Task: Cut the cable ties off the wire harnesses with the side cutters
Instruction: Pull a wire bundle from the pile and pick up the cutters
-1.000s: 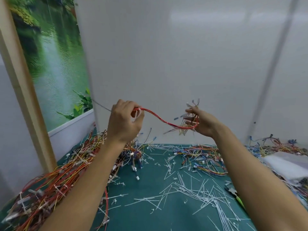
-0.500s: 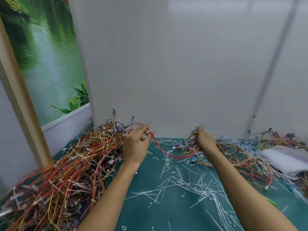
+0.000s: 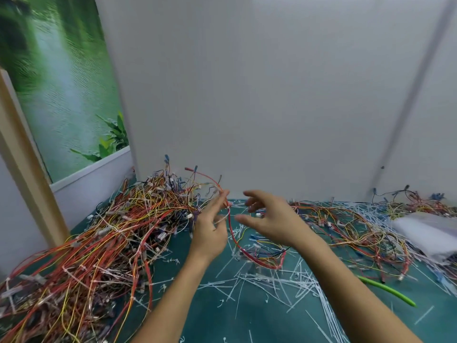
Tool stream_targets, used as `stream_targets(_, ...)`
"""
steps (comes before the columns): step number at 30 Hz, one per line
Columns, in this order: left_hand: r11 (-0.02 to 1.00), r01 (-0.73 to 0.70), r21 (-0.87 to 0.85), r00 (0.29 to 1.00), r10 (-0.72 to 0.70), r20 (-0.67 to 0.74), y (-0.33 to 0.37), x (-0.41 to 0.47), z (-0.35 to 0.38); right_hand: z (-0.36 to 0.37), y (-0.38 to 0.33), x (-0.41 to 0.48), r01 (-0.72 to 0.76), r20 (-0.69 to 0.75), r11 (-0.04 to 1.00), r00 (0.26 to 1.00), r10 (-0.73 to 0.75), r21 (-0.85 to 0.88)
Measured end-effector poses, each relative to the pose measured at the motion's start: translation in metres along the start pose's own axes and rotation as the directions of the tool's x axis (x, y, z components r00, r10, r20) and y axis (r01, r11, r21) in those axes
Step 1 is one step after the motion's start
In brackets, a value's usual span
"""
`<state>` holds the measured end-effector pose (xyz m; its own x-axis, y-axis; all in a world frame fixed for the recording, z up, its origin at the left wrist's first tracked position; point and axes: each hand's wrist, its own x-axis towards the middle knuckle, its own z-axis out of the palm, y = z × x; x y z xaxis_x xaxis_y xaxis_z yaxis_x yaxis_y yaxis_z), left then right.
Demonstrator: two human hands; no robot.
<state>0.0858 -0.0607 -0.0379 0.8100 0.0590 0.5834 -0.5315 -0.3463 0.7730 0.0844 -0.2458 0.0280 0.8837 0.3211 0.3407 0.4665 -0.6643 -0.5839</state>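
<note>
Far left, on the wall: a green waterfall poster [image 3: 61, 82]. Below it a big heap of harnesses [image 3: 99, 243], red, orange & yellow wires w/ white ties on them, covers the desk's [image 3: 210, 318] left side from the near edge to the back left corner.

Just right of the heap the left hand [image 3: 210, 229] is raised, fingers pointing up. Its fingertips [image 3: 223, 194] pinch one red harness [image 3: 247, 256]. That harness arcs up & back over the heap at one end. At the other end it hangs down in a loop that rests on the desk's middle, btwn the two forearms.

The right hand [image 3: 269, 219] hovers beside it, fingers spread & relaxed, gripping nothing, not touching the wire.

Cut ties [image 3: 272, 280], white slivers, litter the middle of the desk, thicker twd the near right.

Further right a flatter heap of wires [image 3: 358, 231] runs along the back edge. The side cutters [image 3: 385, 290] lie on the desk right of the right forearm, only a green handle showing, in neither hand. At the right edge, a white sheet or bag [image 3: 425, 233], too blurred to tell which.
</note>
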Motion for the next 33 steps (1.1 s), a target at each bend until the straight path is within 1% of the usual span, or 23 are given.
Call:
stream_targets(2, 0.988, -0.124, 0.09, 0.992, 0.122, 0.021, 0.005, -0.001, 0.003, 0.013, -0.005, 0.0, 0.13, -0.02, 0.991, 0.991, -0.13, -0.002)
stream_targets(5, 0.95, -0.27, 0.155, 0.958, 0.281, -0.053, 0.006, -0.003, 0.005, 0.028, -0.003, 0.003, 0.301, -0.142, 0.954, 0.944, -0.299, -0.004)
stream_targets(7, 0.937, -0.308, 0.166, 0.936, 0.33, -0.12, 0.001, -0.002, 0.004, 0.036, -0.001, 0.002, 0.359, -0.204, 0.933, 0.913, -0.352, -0.006)
stream_targets(8, 0.943, -0.298, 0.151, 0.937, 0.319, -0.144, -0.002, -0.002, 0.003, 0.04, -0.001, 0.002, 0.371, -0.226, 0.929, 0.904, -0.362, -0.005)
stream_targets(10, 0.97, -0.223, 0.094, 0.956, 0.236, -0.175, -0.004, -0.003, 0.001, 0.046, 0.0, 0.002, 0.367, -0.236, 0.93, 0.906, -0.352, 0.019)
stream_targets(13, 0.997, -0.068, -0.035, 0.97, 0.058, -0.235, -0.006, -0.006, 0.002, 0.051, 0.003, 0.005, 0.305, -0.197, 0.948, 0.938, -0.284, 0.086)
stream_targets(15, 0.993, 0.067, -0.093, 0.94, -0.094, -0.329, -0.006, -0.006, 0.005, 0.053, 0.006, 0.008, 0.234, -0.189, 0.963, 0.96, -0.207, 0.136)
stream_targets(16, 0.983, 0.156, -0.093, 0.92, -0.179, -0.349, -0.008, -0.005, 0.006, 0.053, 0.007, 0.009, 0.197, -0.189, 0.964, 0.968, -0.162, 0.18)
stream_targets(17, 0.963, 0.251, -0.096, 0.911, -0.269, -0.313, -0.01, -0.005, 0.007, 0.053, 0.009, 0.011, 0.162, -0.186, 0.958, 0.975, -0.119, 0.236)
stream_targets(18, 0.934, 0.333, -0.127, 0.909, -0.354, -0.22, -0.009, -0.006, 0.009, 0.053, 0.01, 0.013, 0.125, -0.173, 0.949, 0.982, -0.076, 0.29)
stream_targets(19, 0.895, 0.398, -0.202, 0.901, -0.423, -0.097, -0.007, -0.007, 0.011, 0.052, 0.012, 0.014, 0.09, -0.149, 0.938, 0.988, -0.042, 0.335)
stream_targets(20, 0.843, 0.446, -0.3, 0.886, -0.463, 0.014, -0.006, -0.008, 0.014, 0.05, 0.013, 0.016, 0.064, -0.124, 0.929, 0.992, -0.019, 0.365)
stream_targets(21, 0.788, 0.478, -0.388, 0.87, -0.486, 0.083, -0.005, -0.008, 0.016, 0.05, 0.014, 0.016, 0.047, -0.109, 0.922, 0.994, -0.006, 0.383)
stream_targets(23, 0.661, 0.516, -0.545, 0.835, -0.531, 0.146, -0.005, -0.007, 0.02, 0.053, 0.017, 0.013, 0.044, -0.149, 0.928, 0.989, 0.013, 0.37)
stream_targets(25, 0.52, 0.533, -0.668, 0.799, -0.568, 0.196, -0.005, -0.006, 0.023, 0.057, 0.02, 0.007, 0.052, -0.238, 0.954, 0.971, 0.02, 0.294)
stream_targets(27, 0.444, 0.532, -0.721, 0.79, -0.566, 0.235, -0.005, -0.006, 0.024, 0.054, 0.026, 0.002, 0.046, -0.286, 0.971, 0.958, 0.024, 0.234)
stream_targets(28, 0.422, 0.53, -0.735, 0.787, -0.566, 0.243, -0.005, -0.006, 0.025, 0.046, 0.031, 0.0, 0.013, -0.267, 0.983, 0.963, 0.037, 0.184)
stream_targets(29, 0.402, 0.526, -0.75, 0.785, -0.569, 0.245, -0.005, -0.007, 0.025, 0.034, 0.04, -0.002, -0.049, -0.209, 0.995, 0.976, 0.066, 0.088)
stream_targets(30, 0.383, 0.518, -0.765, 0.784, -0.571, 0.244, -0.005, -0.009, 0.024, 0.018, 0.053, -0.004, -0.137, -0.115, 0.989, 0.985, 0.13, -0.06)
stream_targets(31, 0.373, 0.506, -0.778, 0.786, -0.57, 0.238, -0.007, -0.01, 0.023, 0.0, 0.068, -0.008, -0.24, 0.001, 0.942, 0.969, 0.247, -0.236)
stream_targets(32, 0.375, 0.493, -0.785, 0.792, -0.567, 0.226, -0.009, -0.011, 0.022, -0.019, 0.082, -0.013, -0.336, 0.096, 0.851, 0.909, 0.405, -0.404)
stream_targets(33, 0.385, 0.483, -0.787, 0.799, -0.562, 0.216, -0.01, -0.012, 0.021, -0.035, 0.095, -0.019, -0.408, 0.155, 0.742, 0.814, 0.559, -0.533)
